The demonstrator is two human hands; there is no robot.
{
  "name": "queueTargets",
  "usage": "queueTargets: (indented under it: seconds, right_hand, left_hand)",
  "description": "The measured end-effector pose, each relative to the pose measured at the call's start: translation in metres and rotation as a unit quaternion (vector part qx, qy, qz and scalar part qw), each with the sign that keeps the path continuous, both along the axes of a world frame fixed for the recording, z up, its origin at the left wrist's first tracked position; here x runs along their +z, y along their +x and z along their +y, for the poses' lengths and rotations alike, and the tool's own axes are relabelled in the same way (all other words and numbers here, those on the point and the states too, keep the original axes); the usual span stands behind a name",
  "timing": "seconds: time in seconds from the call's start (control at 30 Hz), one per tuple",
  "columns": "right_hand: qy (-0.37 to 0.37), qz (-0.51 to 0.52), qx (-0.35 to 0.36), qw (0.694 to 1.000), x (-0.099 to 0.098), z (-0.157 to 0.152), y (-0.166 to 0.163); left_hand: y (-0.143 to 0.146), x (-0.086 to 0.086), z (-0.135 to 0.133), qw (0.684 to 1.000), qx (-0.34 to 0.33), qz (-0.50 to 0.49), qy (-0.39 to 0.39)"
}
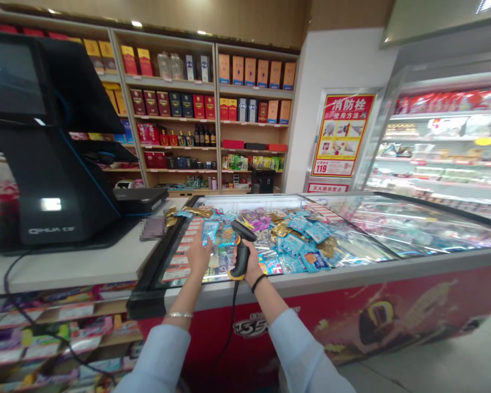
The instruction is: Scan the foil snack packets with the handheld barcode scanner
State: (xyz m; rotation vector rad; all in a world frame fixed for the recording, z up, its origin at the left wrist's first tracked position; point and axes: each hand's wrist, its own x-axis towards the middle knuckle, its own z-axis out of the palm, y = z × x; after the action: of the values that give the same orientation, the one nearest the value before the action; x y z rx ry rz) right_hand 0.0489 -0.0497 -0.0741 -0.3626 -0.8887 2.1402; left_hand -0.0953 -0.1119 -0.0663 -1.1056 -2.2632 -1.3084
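My right hand is wrapped round the handle of a black and yellow barcode scanner, its head tilted up to the left and its cord hanging down. To the left of it, my left hand pinches a small blue snack packet above the glass lid. Beneath and beyond both hands, loose packets lie on the chest freezer's glass: a pile of blue packets, purple packets and gold packets. Some gold packets sit at the freezer's left back edge.
The chest freezer spans the front. At left, a black checkout terminal stands on a white counter, with a snack rack below. Shelves of boxed bottles line the back; a lit display fridge is at right.
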Motion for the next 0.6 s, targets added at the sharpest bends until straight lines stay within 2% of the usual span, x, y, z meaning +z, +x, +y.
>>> queueTargets:
  seconds: [0.17,0.3,0.47,0.53,0.6]
  right_hand:
    - [0.002,0.008,-0.013,1.0,0.0,0.001,0.0]
    - [0.015,0.036,-0.056,0.998,0.014,0.014,0.014]
    - [0.051,0.052,-0.108,0.992,0.048,0.05,0.06]
    - [0.073,0.068,-0.139,0.985,0.062,0.066,0.084]
    - [0.095,0.076,-0.17,0.978,0.072,0.08,0.109]
  left_hand:
    - [0.0,-0.001,0.0,0.999,0.006,-0.017,0.05]
    - [-0.006,0.003,0.001,0.996,-0.003,-0.046,0.075]
    - [-0.012,0.027,0.014,0.991,-0.002,-0.073,0.111]
    - [-0.004,0.039,0.028,0.986,-0.038,-0.074,0.143]
    - [0.013,0.048,0.047,0.977,-0.102,-0.073,0.174]
